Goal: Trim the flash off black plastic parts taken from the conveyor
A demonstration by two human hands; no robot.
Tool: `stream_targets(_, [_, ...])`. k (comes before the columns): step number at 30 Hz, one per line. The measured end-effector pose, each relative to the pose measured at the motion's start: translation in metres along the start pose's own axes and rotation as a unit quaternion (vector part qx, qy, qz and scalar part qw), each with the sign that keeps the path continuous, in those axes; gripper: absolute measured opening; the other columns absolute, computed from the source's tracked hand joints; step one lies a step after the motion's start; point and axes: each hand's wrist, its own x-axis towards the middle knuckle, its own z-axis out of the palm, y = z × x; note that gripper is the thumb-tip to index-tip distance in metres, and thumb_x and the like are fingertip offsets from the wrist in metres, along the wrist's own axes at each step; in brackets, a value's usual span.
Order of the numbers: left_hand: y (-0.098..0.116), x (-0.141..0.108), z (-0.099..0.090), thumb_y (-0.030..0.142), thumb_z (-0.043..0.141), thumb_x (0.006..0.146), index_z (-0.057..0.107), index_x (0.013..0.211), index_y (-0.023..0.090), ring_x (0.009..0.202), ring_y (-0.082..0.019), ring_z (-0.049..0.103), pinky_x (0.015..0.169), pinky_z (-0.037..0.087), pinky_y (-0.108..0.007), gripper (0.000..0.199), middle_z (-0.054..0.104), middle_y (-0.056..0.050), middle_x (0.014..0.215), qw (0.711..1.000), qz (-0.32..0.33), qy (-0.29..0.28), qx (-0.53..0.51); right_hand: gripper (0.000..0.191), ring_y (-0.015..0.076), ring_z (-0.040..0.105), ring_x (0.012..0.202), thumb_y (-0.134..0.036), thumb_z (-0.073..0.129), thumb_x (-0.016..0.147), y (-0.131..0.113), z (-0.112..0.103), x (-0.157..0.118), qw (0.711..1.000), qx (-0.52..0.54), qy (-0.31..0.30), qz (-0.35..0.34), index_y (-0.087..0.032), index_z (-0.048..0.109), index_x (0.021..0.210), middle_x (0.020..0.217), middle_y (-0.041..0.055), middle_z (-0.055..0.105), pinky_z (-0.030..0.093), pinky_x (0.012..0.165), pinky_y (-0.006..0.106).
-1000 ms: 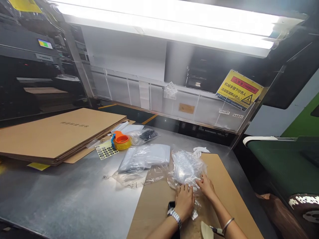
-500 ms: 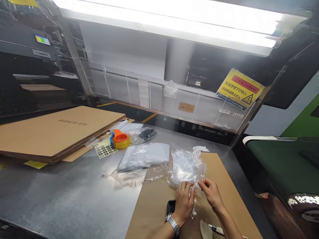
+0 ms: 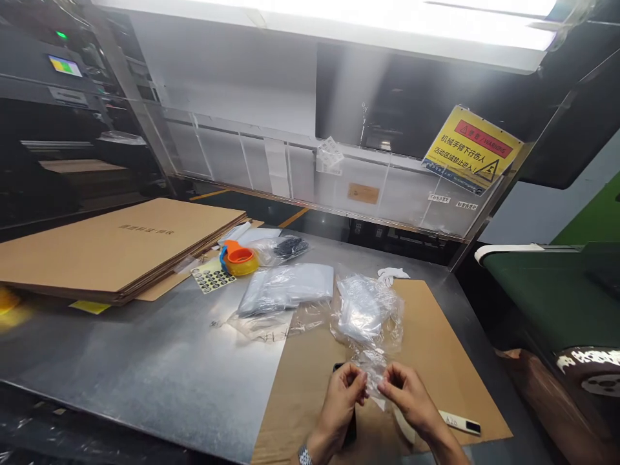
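My left hand (image 3: 341, 397), with a metal watch at its wrist, has thumb and forefinger pinched together. Opposite it, my right hand (image 3: 409, 397) makes a similar pinch. Between the fingertips is a thin clear plastic bag (image 3: 372, 369), its edge held at both sides. Just beyond lies a crumpled heap of clear plastic bags (image 3: 361, 310) on the cardboard sheet (image 3: 300, 394). A black object (image 3: 349, 436) is partly hidden behind my left hand. By my right wrist rests a white strip marked "A20" (image 3: 458, 422) with a dark end.
Left of the bags lies a plastic-wrapped grey-white stack (image 3: 288, 287). Farther back are an orange tape dispenser (image 3: 241, 257), a sticker sheet (image 3: 213, 276) and a white glove (image 3: 392, 275). Flat cardboard (image 3: 121, 245) is piled at left. A green conveyor (image 3: 547, 297) stands at right.
Both hands have come nearer my body and now pinch the clear bag, pulled out toward me. The white strip shows more fully. The view has shifted slightly.
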Motion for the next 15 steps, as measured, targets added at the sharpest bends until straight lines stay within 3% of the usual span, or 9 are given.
stream_targets(3, [-0.002, -0.01, -0.009, 0.042, 0.055, 0.079, 0.055, 0.076, 0.017, 0.064, -0.017, 0.05, 0.062, 0.042, -0.031, 0.025, 0.053, -0.002, 0.068, 0.996, 0.037, 0.061, 0.058, 0.024, 0.0119, 0.045, 0.058, -0.037, 0.053, 0.081, -0.004, 0.0, -0.002, 0.998, -0.052, 0.04, -0.007, -0.018, 0.048, 0.066, 0.061, -0.0025, 0.049, 0.034, 0.054, 0.023])
stream_targets(5, [-0.001, -0.019, -0.012, 0.034, 0.059, 0.077, 0.059, 0.097, 0.018, 0.089, -0.023, 0.052, 0.081, 0.04, -0.038, 0.025, 0.058, -0.008, 0.093, 0.983, 0.091, 0.101, 0.127, 0.019, 0.0129, 0.046, 0.061, -0.03, 0.053, 0.082, -0.011, 0.006, -0.004, 0.995, -0.089, 0.045, -0.031, -0.019, 0.05, 0.067, 0.064, -0.0013, 0.051, 0.034, 0.057, 0.024])
stream_targets(7, [0.0, -0.027, -0.015, 0.025, 0.056, 0.08, 0.054, 0.115, 0.021, 0.107, -0.026, 0.046, 0.092, 0.034, -0.042, 0.035, 0.053, -0.012, 0.114, 0.933, 0.189, 0.121, 0.282, 0.013, 0.0142, 0.048, 0.066, -0.023, 0.051, 0.083, -0.019, 0.015, -0.005, 0.991, -0.116, 0.032, -0.067, -0.019, 0.052, 0.07, 0.069, -0.0003, 0.054, 0.035, 0.061, 0.025])
stream_targets(10, [0.004, -0.033, -0.022, 0.015, 0.045, 0.086, 0.058, 0.111, 0.024, 0.093, -0.023, 0.053, 0.082, 0.039, -0.039, 0.029, 0.06, -0.008, 0.098, 0.817, 0.294, 0.095, 0.487, 0.012, 0.0157, 0.049, 0.071, -0.018, 0.049, 0.083, -0.028, 0.026, -0.005, 0.983, -0.139, 0.006, -0.118, -0.02, 0.054, 0.074, 0.075, 0.0008, 0.055, 0.037, 0.064, 0.026])
stream_targets(12, [0.006, -0.032, -0.031, 0.014, 0.042, 0.088, 0.062, 0.1, 0.023, 0.078, -0.02, 0.054, 0.072, 0.04, -0.035, 0.025, 0.061, -0.005, 0.082, 0.801, 0.294, 0.086, 0.514, 0.012, 0.016, 0.049, 0.072, -0.016, 0.048, 0.084, -0.031, 0.031, -0.004, 0.979, -0.148, 0.001, -0.139, -0.02, 0.055, 0.074, 0.075, 0.0013, 0.055, 0.037, 0.064, 0.027])
stream_targets(15, [0.009, -0.029, -0.048, 0.016, 0.041, 0.089, 0.061, 0.096, 0.02, 0.073, -0.019, 0.053, 0.067, 0.041, -0.033, 0.022, 0.06, -0.005, 0.079, 0.798, 0.283, 0.093, 0.525, 0.01, 0.0156, 0.05, 0.073, -0.016, 0.05, 0.085, -0.032, 0.035, 0.001, 0.976, -0.152, 0.005, -0.156, -0.02, 0.055, 0.077, 0.076, 0.0013, 0.056, 0.037, 0.064, 0.026])
